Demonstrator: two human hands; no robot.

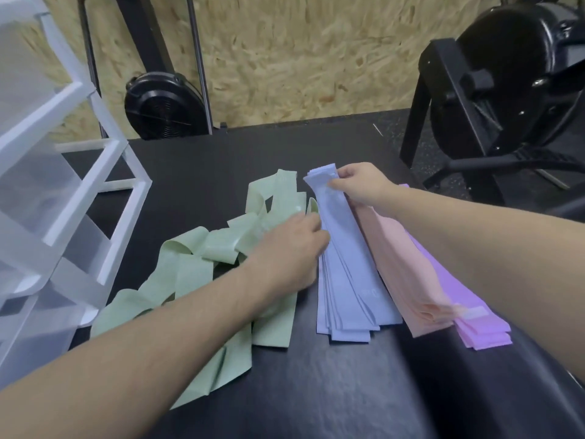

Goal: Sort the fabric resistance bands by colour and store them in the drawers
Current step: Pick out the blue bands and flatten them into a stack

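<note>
Black table (316, 391) | right hand (364, 185) fingers pinching blue bands (345, 264) | left hand (288, 248) fingers unclear

Place: home or small gym, workout room.
Far left: black fan-wheel exercise machine (163, 104) on a metal frame.
Far right: second black flywheel machine (509, 74), foot strap below.
Floor: dark speckled rubber mat (443, 160).
Far wall: bare chipboard panels (300, 52).
Near: padded black bench top (332, 391).
Left: white plastic drawer unit (63, 185).
</note>
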